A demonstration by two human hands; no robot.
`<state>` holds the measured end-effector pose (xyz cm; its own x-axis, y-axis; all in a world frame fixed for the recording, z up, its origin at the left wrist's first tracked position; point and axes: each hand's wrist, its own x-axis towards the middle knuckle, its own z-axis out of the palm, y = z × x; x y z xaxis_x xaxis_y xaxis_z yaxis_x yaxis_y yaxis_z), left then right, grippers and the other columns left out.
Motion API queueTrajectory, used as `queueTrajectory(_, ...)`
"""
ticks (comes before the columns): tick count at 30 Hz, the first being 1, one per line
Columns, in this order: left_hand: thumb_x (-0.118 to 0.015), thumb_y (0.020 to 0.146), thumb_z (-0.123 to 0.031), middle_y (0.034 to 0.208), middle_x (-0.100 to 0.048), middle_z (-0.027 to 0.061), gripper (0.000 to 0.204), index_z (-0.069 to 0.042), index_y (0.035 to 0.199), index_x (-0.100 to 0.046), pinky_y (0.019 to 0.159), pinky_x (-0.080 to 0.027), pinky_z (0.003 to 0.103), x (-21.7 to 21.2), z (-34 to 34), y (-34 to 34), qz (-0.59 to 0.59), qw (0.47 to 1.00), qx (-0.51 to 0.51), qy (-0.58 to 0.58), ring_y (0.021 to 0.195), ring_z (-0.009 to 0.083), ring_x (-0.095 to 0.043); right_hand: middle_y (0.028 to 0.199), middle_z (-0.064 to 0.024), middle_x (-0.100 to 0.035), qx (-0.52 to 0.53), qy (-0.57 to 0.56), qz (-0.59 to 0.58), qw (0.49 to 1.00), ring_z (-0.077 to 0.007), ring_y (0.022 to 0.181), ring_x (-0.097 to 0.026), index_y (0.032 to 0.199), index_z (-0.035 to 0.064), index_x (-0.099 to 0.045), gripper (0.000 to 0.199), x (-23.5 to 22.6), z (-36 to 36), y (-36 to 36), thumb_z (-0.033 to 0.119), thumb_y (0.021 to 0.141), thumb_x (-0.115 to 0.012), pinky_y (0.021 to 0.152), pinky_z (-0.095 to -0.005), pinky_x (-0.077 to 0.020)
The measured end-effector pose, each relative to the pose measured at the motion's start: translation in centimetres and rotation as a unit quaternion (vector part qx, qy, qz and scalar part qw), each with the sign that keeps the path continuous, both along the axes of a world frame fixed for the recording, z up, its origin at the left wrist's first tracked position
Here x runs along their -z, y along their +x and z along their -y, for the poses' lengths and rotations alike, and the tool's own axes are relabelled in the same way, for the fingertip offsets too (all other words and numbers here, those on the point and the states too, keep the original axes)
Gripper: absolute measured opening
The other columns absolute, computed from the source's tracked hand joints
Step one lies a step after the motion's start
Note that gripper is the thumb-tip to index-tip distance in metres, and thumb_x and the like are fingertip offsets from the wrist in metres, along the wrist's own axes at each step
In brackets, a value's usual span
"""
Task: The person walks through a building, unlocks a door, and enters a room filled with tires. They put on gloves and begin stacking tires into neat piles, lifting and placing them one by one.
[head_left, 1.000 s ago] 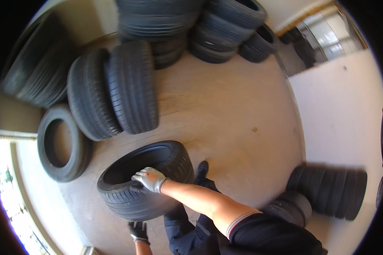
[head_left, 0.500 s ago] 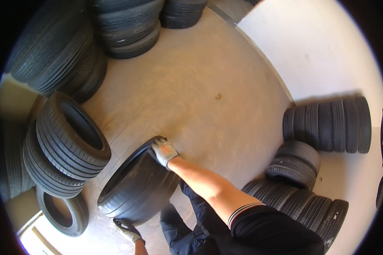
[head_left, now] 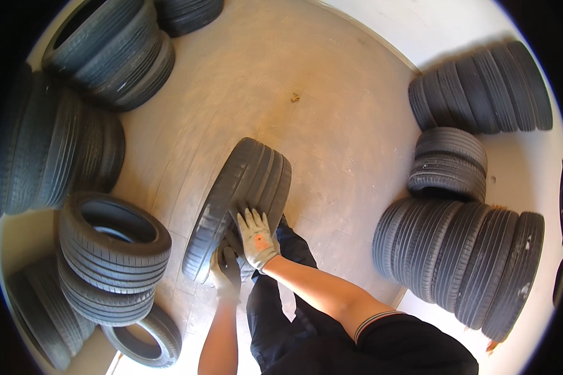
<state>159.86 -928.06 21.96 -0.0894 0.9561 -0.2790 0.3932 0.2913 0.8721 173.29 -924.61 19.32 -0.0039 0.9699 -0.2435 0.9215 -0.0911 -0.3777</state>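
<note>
A black car tire (head_left: 238, 194) stands tilted on its tread in front of my legs. My right hand (head_left: 256, 240), in a light glove with an orange mark, lies flat on the tread with its fingers stretched out. Lower down, my left hand (head_left: 226, 272), in a similar glove with a dark palm, grips the tire's near lower part. Some of the left fingers are hidden against the rubber.
At my left, two tires (head_left: 116, 250) are stacked, with a single tire (head_left: 147, 337) leaning beside them. Taller tire stacks (head_left: 62, 144) stand at the far left. Along the right wall are more stacks (head_left: 460, 256) and a pair of tires (head_left: 449, 164). A small brown scrap (head_left: 294, 97) lies on the floor.
The tire has swung from lying tilted, its opening showing, to a more upright stance farther right. My right hand has moved from its upper rim to the tread; my left has come up closer to the right.
</note>
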Motion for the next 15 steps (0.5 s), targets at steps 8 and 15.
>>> queueTrajectory(8, -0.052, 0.11, -0.018, 0.114, -0.07, 0.0105, 0.04, -0.003, 0.147, -0.056, 0.088, -0.055, 0.033, 1.9, -1.3, 0.2, 0.085, 0.988, -0.079, -0.106, 0.098, 0.0183, -0.066, 0.157, -0.0217, -0.049, 0.034, 0.032, 0.026, 0.999, -0.0394, 0.147, -0.043, 0.15, 0.0012, -0.051, 0.052, 0.7, -1.0, 5.3, 0.016, 0.1, -0.049, 0.126, -0.0569, -0.027)
queueTrajectory(15, -0.055, 0.11, -0.035, 0.112, -0.073, 0.0159, 0.059, -0.014, 0.162, -0.037, 0.114, -0.041, 0.041, 7.1, 0.6, -2.9, -0.094, 0.978, -0.097, -0.158, 0.109, 0.0255, -0.068, 0.164, -0.0236, -0.041, 0.031, 0.051, 0.017, 0.998, -0.0436, 0.151, -0.036, 0.157, 0.0007, -0.044, 0.059, 3.4, -6.2, 9.5, 0.017, 0.1, -0.045, 0.126, -0.0603, -0.0233)
